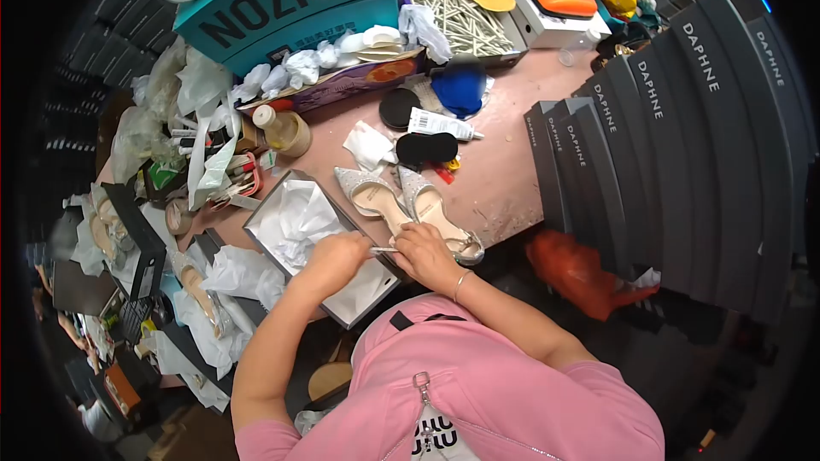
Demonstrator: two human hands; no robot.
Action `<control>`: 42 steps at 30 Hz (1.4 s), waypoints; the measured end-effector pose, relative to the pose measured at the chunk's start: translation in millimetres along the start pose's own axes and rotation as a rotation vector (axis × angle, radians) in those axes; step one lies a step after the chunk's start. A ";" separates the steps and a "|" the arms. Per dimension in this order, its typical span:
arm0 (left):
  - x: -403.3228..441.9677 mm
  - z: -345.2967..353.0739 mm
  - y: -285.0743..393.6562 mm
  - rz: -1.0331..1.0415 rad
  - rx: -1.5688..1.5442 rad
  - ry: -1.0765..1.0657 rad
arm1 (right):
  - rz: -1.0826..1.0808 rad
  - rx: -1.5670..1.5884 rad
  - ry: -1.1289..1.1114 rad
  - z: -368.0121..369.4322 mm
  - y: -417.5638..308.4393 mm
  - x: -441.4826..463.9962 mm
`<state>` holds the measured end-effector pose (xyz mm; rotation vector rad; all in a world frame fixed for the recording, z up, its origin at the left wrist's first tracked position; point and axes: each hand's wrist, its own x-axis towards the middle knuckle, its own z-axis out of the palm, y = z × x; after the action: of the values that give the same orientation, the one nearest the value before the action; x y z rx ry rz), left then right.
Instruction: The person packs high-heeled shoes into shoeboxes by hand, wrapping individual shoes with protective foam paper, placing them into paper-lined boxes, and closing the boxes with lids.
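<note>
1. Pinching one end of a thin pale strip (383, 250) between the fingers of the left hand (342, 259), above the open box (376, 301); possibly a shoe strap, but too small to tell.
2. Meeting the strip's other end with the right hand (426, 256), fingers curled over the heel end of the glittery shoe (374, 199) nearest the box; cannot tell a firm grip from a light touch.
3. Seeing that shoe and the other shoe (430, 213) side by side on the table (512, 162), toes away from the body, near a white tube (440, 125).
4. Counting as done, by present looks: opening the box, lining it with white paper (299, 213), setting out both shoes.
5. Judging as unfinished: handling the strip; also seeing only paper inside the box, without either shoe.
</note>
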<state>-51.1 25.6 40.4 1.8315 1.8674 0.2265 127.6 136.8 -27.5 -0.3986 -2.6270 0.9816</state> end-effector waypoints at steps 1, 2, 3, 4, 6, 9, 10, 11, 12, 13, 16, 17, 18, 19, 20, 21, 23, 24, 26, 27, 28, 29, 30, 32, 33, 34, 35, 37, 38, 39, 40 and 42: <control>-7.5 -7.9 -1.2 -0.053 -0.051 -0.012 | 0.010 0.000 0.007 -1.6 -0.4 -1.7; -15.7 -14.1 -7.0 -0.110 -0.099 -0.022 | 0.014 -0.016 -0.037 -2.7 -1.0 -1.7; -27.2 -14.0 -22.0 -0.167 -0.083 0.036 | 0.011 -0.030 -0.083 -3.0 -1.3 0.2; -42.1 -15.6 -39.6 -0.233 -0.067 0.097 | 0.064 -0.029 -0.111 -2.8 4.5 0.4; -68.2 -37.3 -56.7 -0.416 -0.119 0.158 | 0.143 -0.022 -0.118 -20.4 0.1 3.7; -75.5 -26.4 -24.0 -0.644 -0.987 0.090 | -0.038 0.047 0.025 -56.2 -42.2 21.4; -67.6 -12.5 -0.1 -0.565 -1.168 0.107 | -0.036 0.147 -0.113 -63.1 -53.8 23.5; -56.6 8.6 22.6 -0.483 -1.378 0.114 | -0.037 0.244 -0.253 -64.9 -62.9 22.2; -46.4 19.3 42.0 -0.396 -1.557 0.089 | -0.052 0.205 -0.290 -62.0 -66.6 18.7; -39.9 29.7 50.0 -0.382 -1.628 0.128 | -0.044 0.248 -0.261 -61.5 -66.4 13.7; -36.4 54.4 60.4 -0.274 -1.781 0.040 | -0.052 0.329 -0.203 -72.9 -67.8 -2.1; -40.6 55.9 61.2 -0.258 -1.863 -0.107 | -0.008 0.248 -0.294 -80.9 -63.9 -13.4; -48.7 54.3 56.9 -0.262 -1.870 -0.097 | 0.038 0.164 -0.378 -91.4 -57.8 -24.0; -60.2 49.8 46.6 -0.371 -1.468 0.155 | 0.128 0.096 -0.508 -108.1 -54.7 -29.0; -72.2 44.4 34.3 -0.455 -1.047 0.374 | 0.222 0.024 -0.633 -124.0 -49.8 -35.5; -83.8 52.3 6.9 -0.470 -0.440 0.642 | 0.188 -0.131 -0.677 -134.5 -41.2 -48.9; -93.5 40.0 -35.2 -0.658 0.028 0.569 | 0.154 -0.118 -0.548 -132.4 -49.4 -42.2; -93.0 36.4 -48.5 -0.695 0.220 0.519 | 0.120 -0.100 -0.423 -130.0 -55.8 -36.7; -81.6 53.0 -83.5 -0.600 0.376 0.405 | 0.058 0.035 -0.529 -107.0 -66.2 -7.7; -76.9 55.6 -92.0 -0.533 0.452 0.405 | 0.006 0.051 -0.596 -93.0 -78.9 11.4; -74.4 45.6 -90.9 -0.517 0.454 0.416 | -0.042 0.061 -0.571 -71.0 -90.9 24.9; -74.7 31.2 -85.2 -0.551 0.295 0.310 | -0.096 0.075 -0.552 -54.6 -97.5 34.2; -78.8 21.2 -83.5 -0.586 0.140 0.197 | -0.098 0.073 -0.544 -50.1 -100.5 39.4; -93.5 23.8 -91.0 -0.489 0.193 0.344 | -0.029 0.316 -0.822 -37.2 -109.4 47.8; -98.8 8.6 -82.6 -0.477 0.114 0.426 | -0.030 0.350 -0.700 -33.1 -95.5 39.4; -105.1 -4.5 -79.0 -0.462 0.036 0.513 | 0.020 0.322 -0.695 -48.1 -87.1 38.3; -113.2 -11.4 -80.5 -0.449 -0.024 0.540 | 0.078 0.294 -0.690 -67.8 -78.8 35.4; -126.3 -24.1 -69.7 -0.468 -0.239 0.626 | 0.264 0.283 -0.977 -108.4 -56.9 14.1; -129.5 -27.2 -65.4 -0.473 -0.460 0.708 | 0.225 0.052 -1.077 -119.7 -44.7 -10.6; -134.9 -28.2 -63.0 -0.434 -0.492 0.728 | 0.178 -0.182 -1.168 -127.0 -48.4 -20.6; -137.7 -29.7 -58.8 -0.432 -0.498 0.735 | 0.179 -0.192 -1.169 -128.8 -50.3 -19.9; -146.4 -35.1 -49.1 -0.523 -0.645 0.583 | 0.073 -0.017 -0.590 -126.2 -72.5 -14.6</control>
<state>-116.7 -112.1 82.8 0.8537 2.2083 1.1091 177.7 152.6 109.0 -0.2323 -3.1587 1.2571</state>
